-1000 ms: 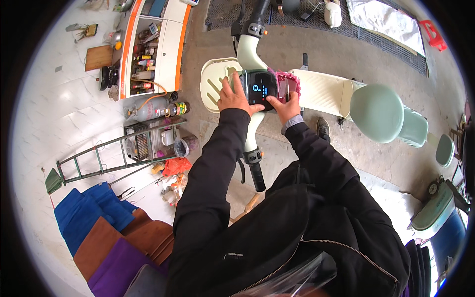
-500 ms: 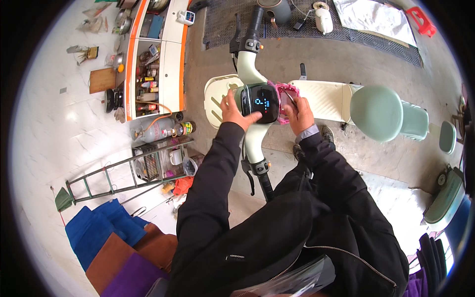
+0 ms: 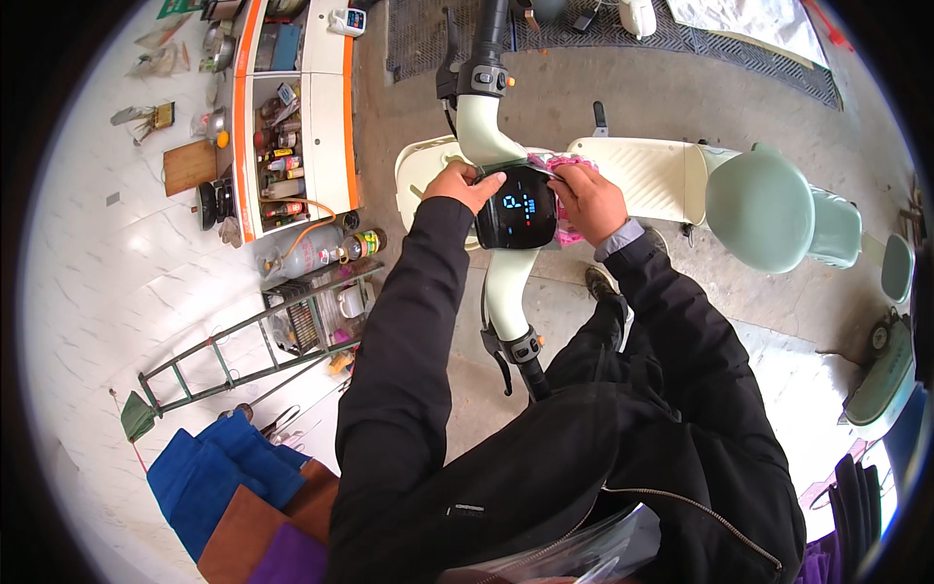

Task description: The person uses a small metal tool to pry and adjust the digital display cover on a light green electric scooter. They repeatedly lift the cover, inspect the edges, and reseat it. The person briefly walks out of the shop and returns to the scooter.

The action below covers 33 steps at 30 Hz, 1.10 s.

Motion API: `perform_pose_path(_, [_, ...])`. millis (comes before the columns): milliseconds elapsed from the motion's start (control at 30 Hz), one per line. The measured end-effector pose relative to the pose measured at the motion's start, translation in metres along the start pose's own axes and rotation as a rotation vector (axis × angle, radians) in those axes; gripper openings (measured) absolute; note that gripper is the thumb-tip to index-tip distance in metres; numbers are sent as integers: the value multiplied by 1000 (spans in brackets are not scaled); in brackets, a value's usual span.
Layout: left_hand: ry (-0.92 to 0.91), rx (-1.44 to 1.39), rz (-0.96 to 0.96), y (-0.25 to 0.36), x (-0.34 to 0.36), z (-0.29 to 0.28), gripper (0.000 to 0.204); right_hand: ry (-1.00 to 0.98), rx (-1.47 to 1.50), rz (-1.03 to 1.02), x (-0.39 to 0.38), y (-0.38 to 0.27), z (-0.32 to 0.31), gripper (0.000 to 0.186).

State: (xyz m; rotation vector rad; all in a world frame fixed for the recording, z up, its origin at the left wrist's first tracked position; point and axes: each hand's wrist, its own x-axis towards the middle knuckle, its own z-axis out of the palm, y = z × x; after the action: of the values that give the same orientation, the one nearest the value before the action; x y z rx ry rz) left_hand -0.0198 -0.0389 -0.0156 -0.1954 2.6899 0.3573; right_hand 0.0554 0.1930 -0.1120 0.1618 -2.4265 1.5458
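Note:
In front of me stands an electric scooter with a cream handlebar (image 3: 506, 292) and a lit, dark dashboard display (image 3: 518, 222) at its middle. My left hand (image 3: 457, 187) grips the display's left edge, thumb over its upper left corner and the other fingers curled down out of sight. At the upper right edge is my right hand (image 3: 590, 202), its fingers bent and pressed together; what they pinch, if anything, is hidden. A pink frilly piece (image 3: 568, 237) lies under and beside that hand, partly covered. Beyond my left hand is a cream front basket (image 3: 413, 175).
The scooter's cream footboard (image 3: 642, 180) and green seat (image 3: 759, 206) extend to the right. At left stand an orange-edged cabinet (image 3: 329, 146), a gas cylinder (image 3: 311, 251) and a leaning green ladder (image 3: 219, 360). Blue folded fabric (image 3: 219, 453) lies at lower left.
My left hand has moved up along the display's left edge and closed on it. My right hand has shifted up to the display's upper right edge, its fingers bending inward.

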Motion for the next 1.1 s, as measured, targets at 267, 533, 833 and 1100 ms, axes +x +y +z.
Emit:
perform_pose_path(267, [56,-162,-100,0,-3,14,63,-47,74,-223,-5,-10,18,20])
perform_pose_path(533, [191,-242,-112,11,-17,21,45,-222,-41,-294,-2,-16,26,23])
perform_pose_path(833, [177,-291,-85,13,-27,20,43,-147,-87,-170,-10,-31,22,23])
perform_pose_path(1100, [230,-364,-28,-1,-48,31,45,-282,-59,-39,21,-32,-5,29])
